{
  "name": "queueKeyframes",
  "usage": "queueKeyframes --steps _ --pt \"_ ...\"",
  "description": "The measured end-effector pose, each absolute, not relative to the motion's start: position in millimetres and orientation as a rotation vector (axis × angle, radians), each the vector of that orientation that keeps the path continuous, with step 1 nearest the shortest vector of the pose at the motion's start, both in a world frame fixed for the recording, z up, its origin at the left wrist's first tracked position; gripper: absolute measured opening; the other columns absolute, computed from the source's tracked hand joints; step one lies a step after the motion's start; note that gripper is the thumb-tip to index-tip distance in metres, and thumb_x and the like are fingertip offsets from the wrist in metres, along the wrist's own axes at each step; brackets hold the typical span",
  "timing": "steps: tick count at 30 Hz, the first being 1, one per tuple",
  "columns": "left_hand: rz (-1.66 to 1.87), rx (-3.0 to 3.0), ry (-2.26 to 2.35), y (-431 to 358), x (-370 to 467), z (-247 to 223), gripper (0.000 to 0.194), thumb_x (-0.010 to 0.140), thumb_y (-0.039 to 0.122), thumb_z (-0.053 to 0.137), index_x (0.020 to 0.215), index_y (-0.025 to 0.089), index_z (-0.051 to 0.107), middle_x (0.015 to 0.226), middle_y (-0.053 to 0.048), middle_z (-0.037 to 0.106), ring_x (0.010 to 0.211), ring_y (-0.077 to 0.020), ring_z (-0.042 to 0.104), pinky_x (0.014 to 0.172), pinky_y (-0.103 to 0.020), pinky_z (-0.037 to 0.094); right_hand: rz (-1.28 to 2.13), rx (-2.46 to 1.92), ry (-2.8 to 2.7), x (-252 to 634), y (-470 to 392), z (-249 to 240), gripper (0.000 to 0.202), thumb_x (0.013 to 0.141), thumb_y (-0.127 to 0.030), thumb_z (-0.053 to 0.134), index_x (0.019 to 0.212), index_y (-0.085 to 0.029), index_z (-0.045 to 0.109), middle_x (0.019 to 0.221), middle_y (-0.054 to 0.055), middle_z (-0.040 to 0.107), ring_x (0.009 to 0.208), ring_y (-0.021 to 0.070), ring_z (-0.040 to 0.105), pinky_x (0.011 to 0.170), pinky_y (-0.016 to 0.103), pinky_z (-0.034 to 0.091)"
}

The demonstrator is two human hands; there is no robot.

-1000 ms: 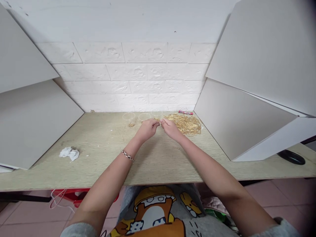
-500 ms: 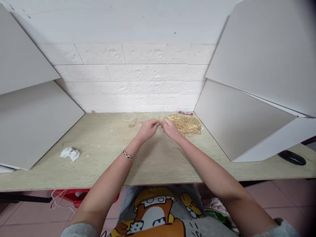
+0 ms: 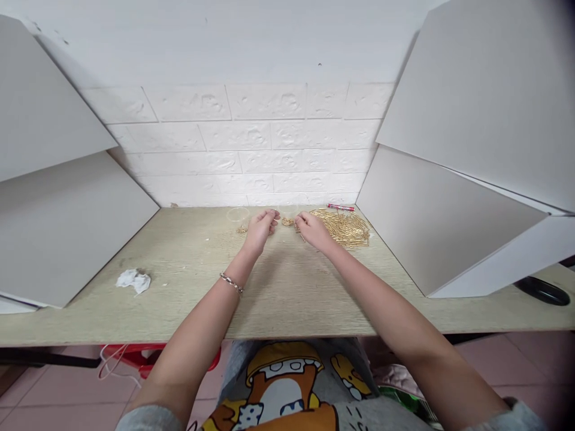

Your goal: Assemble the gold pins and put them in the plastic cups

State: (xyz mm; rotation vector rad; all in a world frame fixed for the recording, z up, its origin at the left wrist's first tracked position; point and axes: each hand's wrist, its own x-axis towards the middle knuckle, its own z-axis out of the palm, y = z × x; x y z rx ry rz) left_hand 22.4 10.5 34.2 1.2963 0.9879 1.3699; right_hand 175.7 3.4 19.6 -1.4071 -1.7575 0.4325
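At the worktop's (image 3: 287, 299) far side, 2 hands apart: L hand (image 3: 261, 231), R hand (image 3: 313, 231), fingers curled; can't tell if closed on anything. Btwn: 1 small gold cluster (image 3: 287, 221). Right: 1 pile of gold sticks (image 3: 345, 228), w/ 1 red tube (image 3: 340, 208) beyond.

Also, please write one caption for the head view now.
Two bare hands, left and right, work apart beside a pile of thin golden pieces on a pale tabletop.
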Motion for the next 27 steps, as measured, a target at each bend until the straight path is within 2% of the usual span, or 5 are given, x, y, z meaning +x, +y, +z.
queueKeyframes --steps 4,11,17,23,27 --pt "1.642 1.105 0.907 16.8 13.5 38.8 0.013 0.069 0.027 0.053 0.068 0.015 0.057 0.071 -0.002 0.055 0.054 -0.0054 0.045 0.046 -0.016 0.034 0.282 -1.389 -1.841 159.7 23.9 35.5 0.031 0.084 -0.035 0.034 0.062 -0.017 0.048 0.061 -0.001 0.05 0.06 0.0118 0.043 0.057 0.024 0.028" --pt "1.8 1.005 0.96 23.9 5.7 37.7 0.011 0.069 0.025 0.051 0.069 0.015 0.055 0.072 -0.001 0.054 0.053 -0.0044 0.044 0.046 -0.015 0.034 0.107 -1.405 -2.107 131.3 53.0 57.9 0.016 0.08 -0.029 0.046 0.083 -0.017 0.057 0.097 0.006 0.055 0.092 0.0173 0.048 0.077 0.028 0.033" --pt "1.841 0.975 0.938 28.6 4.3 34.7 0.011 0.07 0.026 0.048 0.068 0.015 0.051 0.075 -0.001 0.054 0.054 -0.0043 0.046 0.05 -0.017 0.037 0.109 -1.556 -2.242 124.6 58.8 59.5 0.027 0.081 -0.04 0.044 0.087 -0.02 0.061 0.109 0.008 0.052 0.104 0.0236 0.043 0.083 0.036 0.033" --pt "1.764 0.986 0.922 25.0 8.3 32.7 0.01 0.07 0.025 0.049 0.069 0.015 0.05 0.071 0.0 0.053 0.051 -0.0035 0.045 0.048 -0.016 0.036 0.215 -1.647 -2.247 113.1 57.4 55.1 0.056 0.084 -0.053 0.025 0.106 -0.012 0.056 0.111 0.016 0.055 0.113 0.0295 0.038 0.092 0.047 0.024" --pt "1.81 0.979 0.945 23.7 9.2 31.9 0.009 0.071 0.023 0.048 0.069 0.015 0.05 0.072 0.0 0.053 0.054 -0.004 0.048 0.048 -0.016 0.035 0.267 -1.683 -2.396 106.2 57.0 55.2 0.063 0.085 -0.052 0.017 0.107 -0.01 0.058 0.113 0.018 0.056 0.119 0.0314 0.033 0.098 0.055 0.008"
